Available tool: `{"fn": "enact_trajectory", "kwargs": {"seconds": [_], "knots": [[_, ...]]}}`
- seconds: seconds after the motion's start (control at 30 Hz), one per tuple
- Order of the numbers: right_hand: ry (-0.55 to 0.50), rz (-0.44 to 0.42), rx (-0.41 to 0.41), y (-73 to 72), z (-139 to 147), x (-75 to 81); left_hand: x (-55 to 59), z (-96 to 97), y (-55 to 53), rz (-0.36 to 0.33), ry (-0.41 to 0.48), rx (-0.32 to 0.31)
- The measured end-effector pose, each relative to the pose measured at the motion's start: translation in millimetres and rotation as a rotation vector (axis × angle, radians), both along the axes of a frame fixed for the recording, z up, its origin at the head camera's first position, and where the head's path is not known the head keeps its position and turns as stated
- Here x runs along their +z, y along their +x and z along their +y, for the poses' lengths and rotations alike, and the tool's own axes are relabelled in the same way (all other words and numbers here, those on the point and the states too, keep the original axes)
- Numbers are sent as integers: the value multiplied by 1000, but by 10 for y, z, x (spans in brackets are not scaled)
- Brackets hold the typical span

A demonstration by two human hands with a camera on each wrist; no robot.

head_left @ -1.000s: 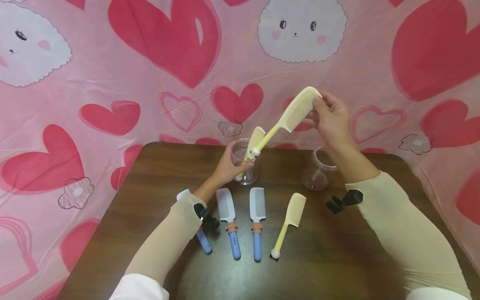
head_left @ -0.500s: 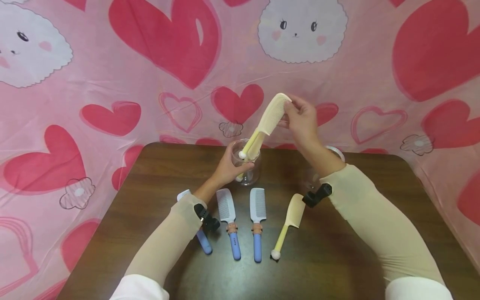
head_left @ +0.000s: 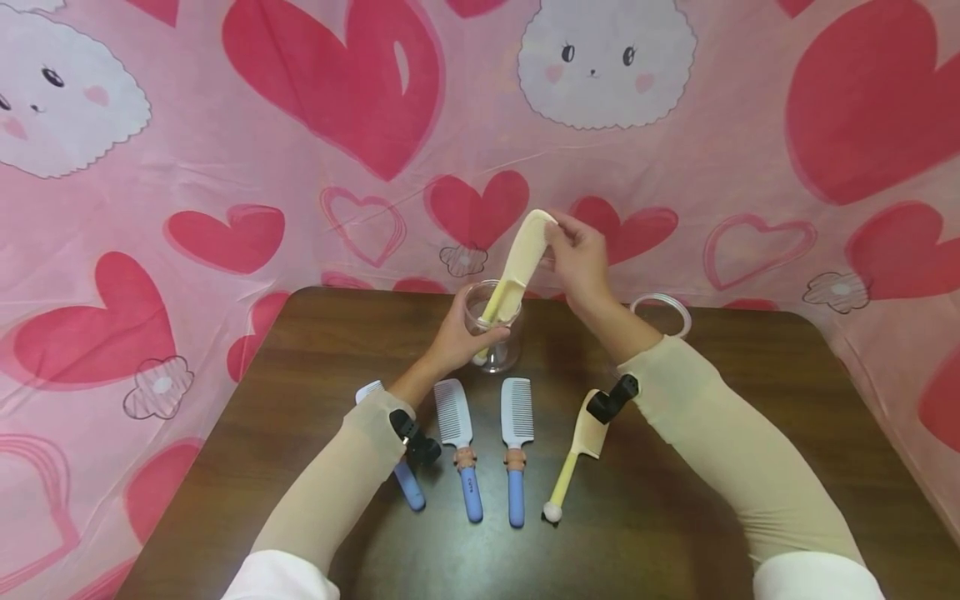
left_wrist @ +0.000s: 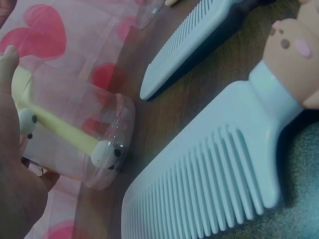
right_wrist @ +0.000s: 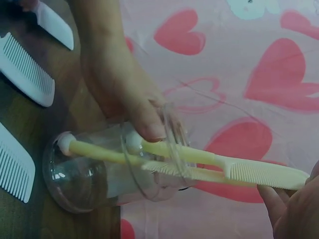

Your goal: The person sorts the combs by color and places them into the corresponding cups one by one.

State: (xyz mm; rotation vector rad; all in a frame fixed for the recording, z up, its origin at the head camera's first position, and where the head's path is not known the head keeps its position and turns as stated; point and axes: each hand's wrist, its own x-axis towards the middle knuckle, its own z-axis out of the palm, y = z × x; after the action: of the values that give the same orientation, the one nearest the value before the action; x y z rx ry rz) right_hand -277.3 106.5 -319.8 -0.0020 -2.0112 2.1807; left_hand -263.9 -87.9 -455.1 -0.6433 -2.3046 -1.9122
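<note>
My left hand (head_left: 459,337) grips a clear plastic jar (head_left: 500,357) near its rim, thumb across the front. One pale yellow comb stands inside, its yellow handle (right_wrist: 99,152) down and its white ball end at the jar's bottom. My right hand (head_left: 583,262) pinches a second pale yellow comb (head_left: 527,248) by the far end of its toothed part. This comb tilts with its handle inside the jar's mouth; its white ball end (left_wrist: 26,122) hangs above the bottom. In the right wrist view the two combs overlap at the rim.
On the brown table (head_left: 322,333) lie blue combs, one (head_left: 454,417) beside another (head_left: 517,417), and a third (head_left: 408,485) partly under the left forearm. A yellow comb (head_left: 570,475) lies right of them. A second clear jar (head_left: 678,310) is mostly behind the right forearm.
My right hand has moved left and down with the yellow comb, whose handle has gone from above the jar to inside its mouth. My left hand and the jar have stayed in place.
</note>
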Motion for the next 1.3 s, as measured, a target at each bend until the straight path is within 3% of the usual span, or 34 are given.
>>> {"fn": "enact_trajectory", "kwargs": {"seconds": [0.73,1.03,1.13,1.3], "knots": [[80,-14,84,-1,11,-103,-20,-6,16,-31,39,-36],[128,59,2,8,-21,-147,-25,-4,0,-22,38,-38],[136,89,-48,9,-41,-150,11,4,12,-20,34,-40],[101,122,-50,10,-58,-124,234,15,141,-11,4,-20]]}}
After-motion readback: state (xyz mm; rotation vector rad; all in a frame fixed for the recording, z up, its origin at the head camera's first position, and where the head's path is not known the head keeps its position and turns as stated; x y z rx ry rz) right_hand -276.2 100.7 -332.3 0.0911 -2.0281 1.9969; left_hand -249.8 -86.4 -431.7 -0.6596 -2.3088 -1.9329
